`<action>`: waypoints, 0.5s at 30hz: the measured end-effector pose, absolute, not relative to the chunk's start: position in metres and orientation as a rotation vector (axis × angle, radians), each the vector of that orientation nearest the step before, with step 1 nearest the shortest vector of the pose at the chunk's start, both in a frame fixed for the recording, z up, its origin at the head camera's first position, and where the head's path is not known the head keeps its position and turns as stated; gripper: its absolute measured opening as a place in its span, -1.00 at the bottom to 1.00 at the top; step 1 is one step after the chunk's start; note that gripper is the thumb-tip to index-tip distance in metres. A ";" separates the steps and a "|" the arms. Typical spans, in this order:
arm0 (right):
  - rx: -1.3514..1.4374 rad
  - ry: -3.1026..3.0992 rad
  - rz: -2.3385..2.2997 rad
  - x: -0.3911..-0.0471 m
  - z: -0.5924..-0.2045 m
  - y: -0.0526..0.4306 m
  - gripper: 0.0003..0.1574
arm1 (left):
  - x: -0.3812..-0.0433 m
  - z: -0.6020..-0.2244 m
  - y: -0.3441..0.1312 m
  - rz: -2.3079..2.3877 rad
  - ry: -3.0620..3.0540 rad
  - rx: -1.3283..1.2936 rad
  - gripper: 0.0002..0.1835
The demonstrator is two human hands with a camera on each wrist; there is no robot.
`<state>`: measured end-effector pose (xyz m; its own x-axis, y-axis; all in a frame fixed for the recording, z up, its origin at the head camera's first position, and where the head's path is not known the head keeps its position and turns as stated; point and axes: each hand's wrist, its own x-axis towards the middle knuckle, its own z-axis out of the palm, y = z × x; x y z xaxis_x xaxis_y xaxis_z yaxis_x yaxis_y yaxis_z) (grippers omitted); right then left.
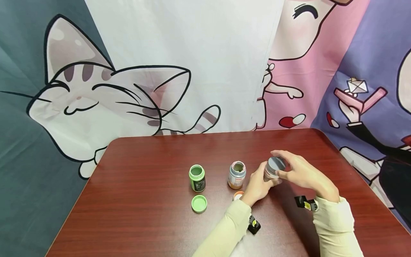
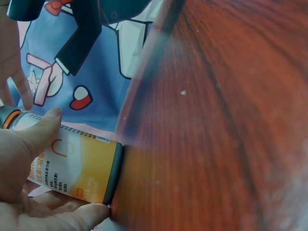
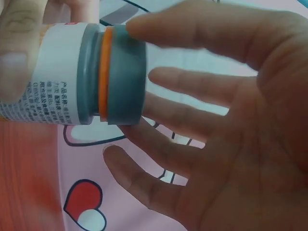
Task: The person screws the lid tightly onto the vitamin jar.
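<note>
My left hand (image 1: 258, 186) grips the body of a supplement bottle (image 2: 86, 161) with a white and orange-yellow label, thumb on one side and fingers on the other. In the left wrist view the bottle's dark base is right at the table surface. My right hand (image 1: 302, 171) is at the bottle's grey cap (image 3: 127, 79), which has an orange ring under it. The thumb (image 3: 159, 24) lies against the cap's side, and the other fingers curve round behind it, spread apart. Left of my left hand stands a similar grey bottle (image 1: 237, 176), uncapped.
An open green bottle (image 1: 197, 180) stands further left on the red-brown table (image 1: 141, 200), its green lid (image 1: 199, 203) lying in front of it. An orange-rimmed lid (image 1: 238, 195) is partly hidden by my left hand. A cartoon-printed cloth (image 1: 199, 43) hangs behind the table.
</note>
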<state>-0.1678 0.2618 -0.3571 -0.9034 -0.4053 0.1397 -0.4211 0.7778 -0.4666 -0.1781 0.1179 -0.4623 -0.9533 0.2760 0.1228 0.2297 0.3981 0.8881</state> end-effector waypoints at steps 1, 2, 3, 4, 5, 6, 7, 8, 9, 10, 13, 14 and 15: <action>0.676 -2.929 0.776 -0.168 -0.357 0.262 -0.31 | -0.178 -0.462 0.118 1.638 2.588 0.473 -0.34; 0.675 -2.923 0.772 -0.168 -0.358 0.262 -0.32 | -0.178 -0.462 0.118 1.640 2.587 0.474 -0.34; 0.677 -2.917 0.770 -0.169 -0.359 0.262 -0.33 | -0.178 -0.462 0.118 1.642 2.585 0.477 -0.34; 0.670 -2.915 0.764 -0.169 -0.359 0.262 -0.33 | -0.178 -0.463 0.118 1.642 2.586 0.479 -0.34; 0.665 -2.914 0.759 -0.169 -0.360 0.263 -0.33 | -0.178 -0.463 0.117 1.643 2.585 0.480 -0.34; 0.663 -2.912 0.757 -0.169 -0.361 0.263 -0.33 | -0.178 -0.463 0.117 1.645 2.583 0.483 -0.34; 0.657 -2.913 0.757 -0.170 -0.361 0.263 -0.33 | -0.178 -0.463 0.117 1.648 2.583 0.487 -0.35; 0.656 -2.910 0.752 -0.170 -0.361 0.263 -0.33 | -0.178 -0.463 0.117 1.651 2.584 0.489 -0.35; 0.649 -2.910 0.747 -0.170 -0.362 0.263 -0.33 | -0.178 -0.463 0.117 1.654 2.585 0.490 -0.35; 0.642 -2.910 0.744 -0.171 -0.362 0.263 -0.33 | -0.178 -0.463 0.117 1.657 2.585 0.489 -0.35; 0.635 -2.909 0.737 -0.172 -0.362 0.263 -0.32 | -0.179 -0.462 0.117 1.663 2.587 0.490 -0.35; 0.631 -2.908 0.735 -0.172 -0.361 0.263 -0.32 | -0.179 -0.462 0.117 1.665 2.587 0.489 -0.35; 0.625 -2.908 0.734 -0.172 -0.361 0.263 -0.31 | -0.179 -0.462 0.117 1.667 2.585 0.489 -0.35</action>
<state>-0.1720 0.2625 -0.3613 -0.9138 -0.3681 0.1719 -0.4056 0.8022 -0.4382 -0.1789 0.1171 -0.4621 -0.9503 0.2751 0.1459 0.2464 0.3778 0.8925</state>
